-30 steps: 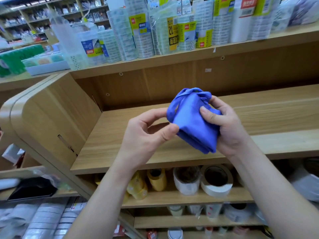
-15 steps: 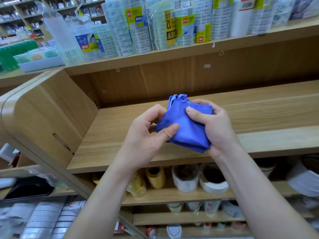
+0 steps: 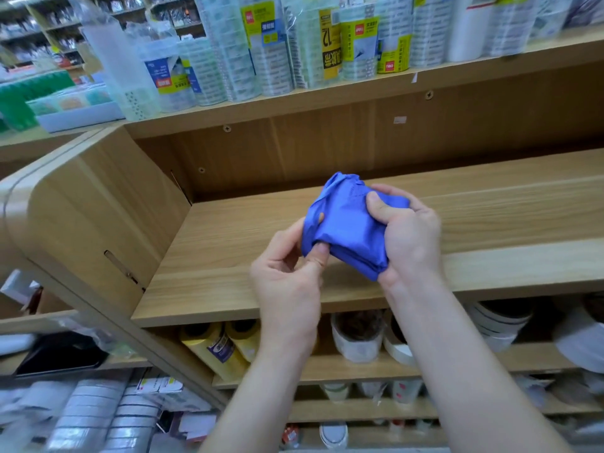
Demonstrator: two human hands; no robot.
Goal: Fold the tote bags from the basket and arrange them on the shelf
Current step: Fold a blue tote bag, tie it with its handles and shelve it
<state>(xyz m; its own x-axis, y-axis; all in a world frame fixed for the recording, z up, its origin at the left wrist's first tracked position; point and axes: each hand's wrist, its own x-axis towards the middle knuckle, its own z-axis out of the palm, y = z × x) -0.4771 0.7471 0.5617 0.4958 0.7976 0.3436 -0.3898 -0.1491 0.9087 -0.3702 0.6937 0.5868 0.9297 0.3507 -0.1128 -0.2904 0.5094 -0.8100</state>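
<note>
Over the last second I watched the bag (image 3: 349,230) come down from chest height and shrink into a tighter bundle between the 2 hands. The loose handle loops that had stood up above the right fingers were now bunched into a small knot at the top.

My right hand (image 3: 408,243) gripped the bundle from its right side, thumb pressed across the front and fingers wrapped behind. My left hand (image 3: 287,282) sat just below and to the left, pinching the lower left edge, with its thumb tip pushed into a fold there.

I judged this to be the last tuck of the fold, with placing as the next step.

The bag hung just above the shelf (image 3: 228,256), whose bare board lay under and beyond both hands. I could not tell whether it touched the wood.

Its long axis ran on a slant: the bunched handle end pointed up and away from my left thumb toward the shelf back, and the folded end pointed down toward my right wrist.
</note>
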